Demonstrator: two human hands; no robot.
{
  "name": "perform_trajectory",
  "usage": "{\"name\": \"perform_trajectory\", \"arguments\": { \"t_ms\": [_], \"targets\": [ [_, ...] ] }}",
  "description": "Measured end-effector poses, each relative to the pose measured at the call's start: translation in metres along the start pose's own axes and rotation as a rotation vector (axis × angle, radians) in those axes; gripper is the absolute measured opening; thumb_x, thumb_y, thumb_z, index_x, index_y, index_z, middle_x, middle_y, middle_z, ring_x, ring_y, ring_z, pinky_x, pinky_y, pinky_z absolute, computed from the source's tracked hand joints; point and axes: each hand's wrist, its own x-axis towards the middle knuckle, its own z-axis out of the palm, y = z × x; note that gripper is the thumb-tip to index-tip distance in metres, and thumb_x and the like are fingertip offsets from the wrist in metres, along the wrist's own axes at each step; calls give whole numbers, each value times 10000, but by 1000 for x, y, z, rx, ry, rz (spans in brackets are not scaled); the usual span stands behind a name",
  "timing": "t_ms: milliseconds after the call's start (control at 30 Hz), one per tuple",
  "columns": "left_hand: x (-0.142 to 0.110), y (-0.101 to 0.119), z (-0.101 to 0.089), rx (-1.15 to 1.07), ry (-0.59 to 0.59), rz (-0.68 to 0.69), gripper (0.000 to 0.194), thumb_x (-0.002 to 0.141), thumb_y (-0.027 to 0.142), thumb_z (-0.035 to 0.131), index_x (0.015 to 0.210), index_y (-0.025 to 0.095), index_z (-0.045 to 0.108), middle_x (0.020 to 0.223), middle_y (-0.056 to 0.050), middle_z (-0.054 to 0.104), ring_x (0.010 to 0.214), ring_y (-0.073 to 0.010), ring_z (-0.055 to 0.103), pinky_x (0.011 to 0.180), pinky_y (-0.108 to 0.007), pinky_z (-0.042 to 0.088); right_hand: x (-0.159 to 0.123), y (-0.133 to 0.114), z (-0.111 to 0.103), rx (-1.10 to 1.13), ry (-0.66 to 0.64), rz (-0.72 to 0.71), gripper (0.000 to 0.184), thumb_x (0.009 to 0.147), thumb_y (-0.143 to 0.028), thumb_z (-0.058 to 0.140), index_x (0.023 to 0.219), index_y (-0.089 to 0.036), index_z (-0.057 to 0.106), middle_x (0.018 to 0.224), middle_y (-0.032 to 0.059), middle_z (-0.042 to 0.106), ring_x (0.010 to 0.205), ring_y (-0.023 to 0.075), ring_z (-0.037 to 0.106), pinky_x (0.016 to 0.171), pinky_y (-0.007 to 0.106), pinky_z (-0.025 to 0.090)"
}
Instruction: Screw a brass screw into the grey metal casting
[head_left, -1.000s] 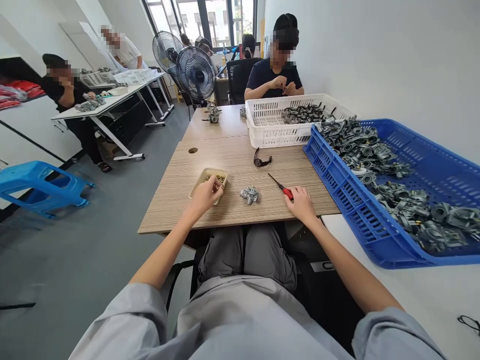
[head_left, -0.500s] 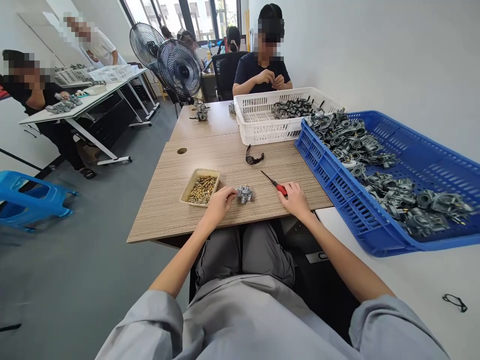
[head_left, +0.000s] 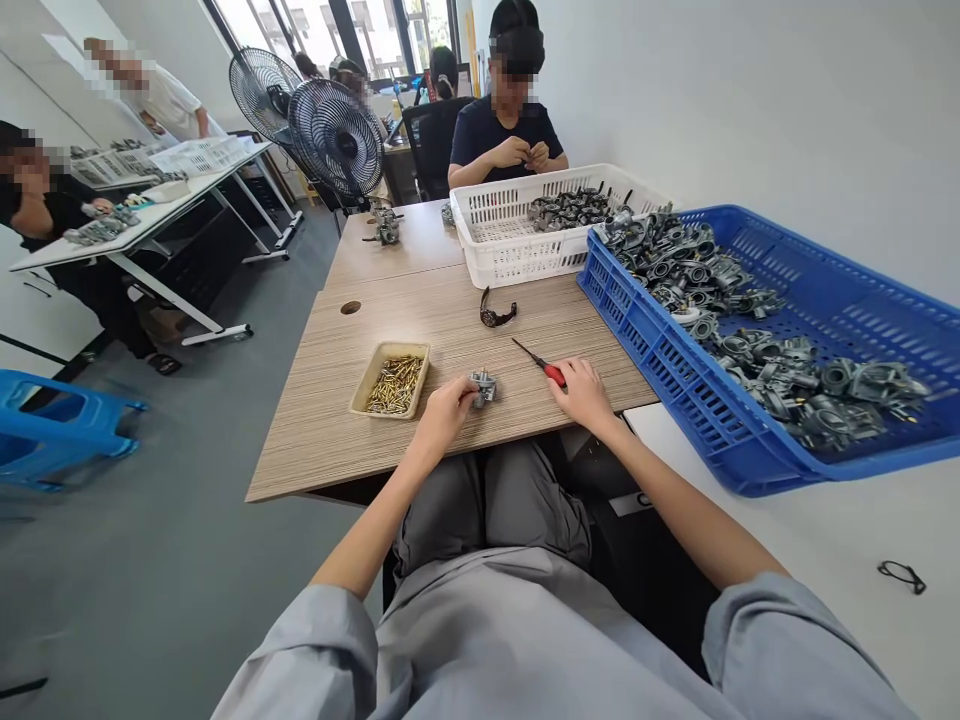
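While the head view looks down over grey sleeves and lap, the left hand (head_left: 444, 412) rests on the bench (head_left: 337, 440) with its fingers pinched on a small grey metal part (head_left: 482, 387), which sits on the wood near the front edge, just right of a tan tray (head_left: 363, 397) of brass screws (head_left: 394, 383). At the other side the right hand (head_left: 585, 395) lies curled on the bench with its fingers closed over the red handle of a screwdriver (head_left: 541, 364), whose dark shaft points away toward the upper left; the tool lies flat on the wood, a little apart from the part. Beyond both, a dark watch (head_left: 496, 314) lies near the middle of the bench. A white crate (head_left: 525, 262) stands at the far side with grey parts in it, touching a blue crate (head_left: 645, 350) at the right that holds a long heap of the same castings (head_left: 750, 320). Across the bench a person in a dark shirt (head_left: 504, 135) works with both hands raised. 2 fans (head_left: 335, 135) stand behind on the left, near a white table (head_left: 135, 225) where another person sits. A blue stool (head_left: 52, 425) stands on the grey floor at far left, and black glasses (head_left: 902, 575) lie on the white surface at lower right.
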Motion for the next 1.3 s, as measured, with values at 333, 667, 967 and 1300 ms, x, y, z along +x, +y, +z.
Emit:
{"name": "perform_trajectory", "arguments": {
  "t_ms": [333,667,967,1300],
  "targets": [
    [13,-7,7,-35,-37,-56,362,993,249,731,1352,237,688,934,-29,775,861,-226,728,894,-373,602,0,-2,-3,-16,-24,2,284,1096,-354,558,1282,-203,710,1271,177,721,1199,383,595,1009,487,478],
    [18,-16,34,51,158,-31,254,977,371,808,1083,248,613,1363,-138,644,1348,-316,637,1155,-462,530,1,-1,-2,38,-6,12,314,1147,-379,439,1209,-196,686,1188,184,740,1138,368,618,984,474,492],
    [15,-25,47,-108,148,-124,663,968,396,782,1531,253,464,1326,-123,751,1205,-271,742,1080,-421,556,19,3,-29,538,-1,50,295,1089,-420,503,1144,-218,709,1065,100,800,962,282,723,897,406,561],
    [13,-22,45,-92,116,-155,569,970,378,739,1489,227,562,1293,-118,781,1176,-279,748,1071,-429,569,20,-41,-124,487,-130,-196,281,1108,-394,576,1247,-243,767,1232,88,821,1149,301,756,1038,439,581]
  ]
}}
